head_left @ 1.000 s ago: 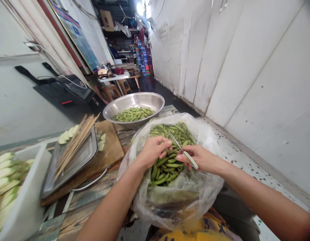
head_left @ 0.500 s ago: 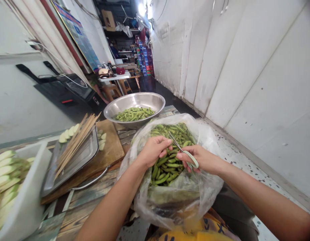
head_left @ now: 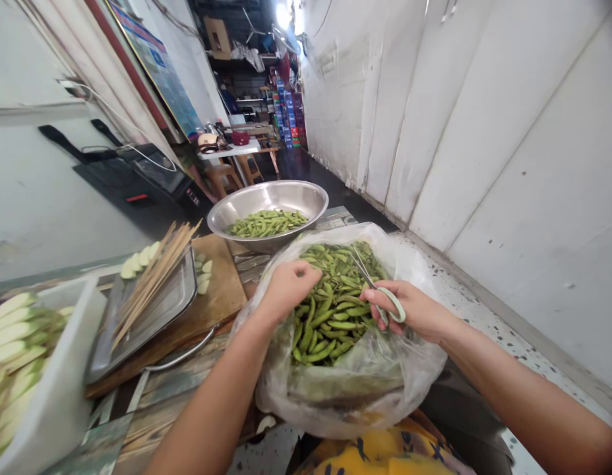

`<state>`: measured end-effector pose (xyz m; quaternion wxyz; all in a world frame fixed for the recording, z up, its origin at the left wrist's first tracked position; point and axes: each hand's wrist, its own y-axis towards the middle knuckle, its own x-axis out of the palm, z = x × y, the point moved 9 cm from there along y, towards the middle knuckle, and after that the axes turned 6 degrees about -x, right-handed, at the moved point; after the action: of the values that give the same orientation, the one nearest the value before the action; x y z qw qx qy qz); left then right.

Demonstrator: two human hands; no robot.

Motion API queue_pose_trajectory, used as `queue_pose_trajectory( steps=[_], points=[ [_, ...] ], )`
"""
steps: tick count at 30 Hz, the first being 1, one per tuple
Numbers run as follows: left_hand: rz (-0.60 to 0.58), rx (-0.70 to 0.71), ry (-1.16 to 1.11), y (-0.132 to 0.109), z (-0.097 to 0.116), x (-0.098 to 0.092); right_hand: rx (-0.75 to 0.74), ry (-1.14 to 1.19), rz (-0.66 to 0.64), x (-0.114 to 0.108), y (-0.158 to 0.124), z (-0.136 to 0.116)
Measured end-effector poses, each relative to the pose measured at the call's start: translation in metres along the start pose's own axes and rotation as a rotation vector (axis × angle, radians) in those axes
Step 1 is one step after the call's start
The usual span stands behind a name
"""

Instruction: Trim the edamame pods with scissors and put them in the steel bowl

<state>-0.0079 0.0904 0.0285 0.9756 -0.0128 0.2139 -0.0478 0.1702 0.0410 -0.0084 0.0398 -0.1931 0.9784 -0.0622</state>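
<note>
My right hand (head_left: 407, 309) grips a pair of scissors (head_left: 394, 305) by pale green handles, with the blades pointing up and away over the pods. Curled closed above the left part of the bag is my left hand (head_left: 292, 285); whatever its fingers hold, if anything, is hidden. Beneath both hands, green soybean pods (head_left: 330, 323) fill an open clear plastic bag (head_left: 345, 389). Beyond the bag, a wide steel bowl (head_left: 279, 191) contains more pods (head_left: 269, 223).
To the left, a metal tray (head_left: 162, 310) with wooden skewers (head_left: 157, 270) rests on a cutting board (head_left: 221, 270). A white bin (head_left: 63, 382) of sliced pale-green vegetable (head_left: 14, 343) stands nearer. A white wall (head_left: 474, 132) runs along the right.
My hands have moved apart: the left drew back leftward, and the right shifted right with the scissors. The scissor tips no longer sit beside my left fingers.
</note>
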Motion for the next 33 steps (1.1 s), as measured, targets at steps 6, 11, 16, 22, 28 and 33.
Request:
queue_pose_trajectory(
  steps=[6, 11, 16, 22, 28, 33],
  points=[
    [-0.043, 0.067, 0.809, -0.009, -0.007, 0.025, 0.011, 0.000, -0.003, 0.002, 0.000, 0.002],
    [-0.012, 0.081, 0.746, -0.002, -0.012, 0.035, 0.025, -0.049, -0.063, 0.008, 0.000, 0.003],
    [0.015, 0.235, 0.438, -0.002, 0.001, 0.032, 0.042, -0.172, -0.121, 0.013, -0.001, 0.006],
    [-0.141, 0.389, 0.415, -0.014, 0.019, 0.043, 0.023, -0.289, -0.191, 0.015, -0.004, 0.001],
    [-0.175, 0.464, 0.642, -0.024, 0.021, 0.045, 0.071, -0.341, -0.226, 0.011, -0.007, -0.004],
    [-0.232, 0.479, 0.641, -0.023, 0.018, 0.047, 0.066, -0.354, -0.222, 0.013, -0.009, -0.008]
  ],
)
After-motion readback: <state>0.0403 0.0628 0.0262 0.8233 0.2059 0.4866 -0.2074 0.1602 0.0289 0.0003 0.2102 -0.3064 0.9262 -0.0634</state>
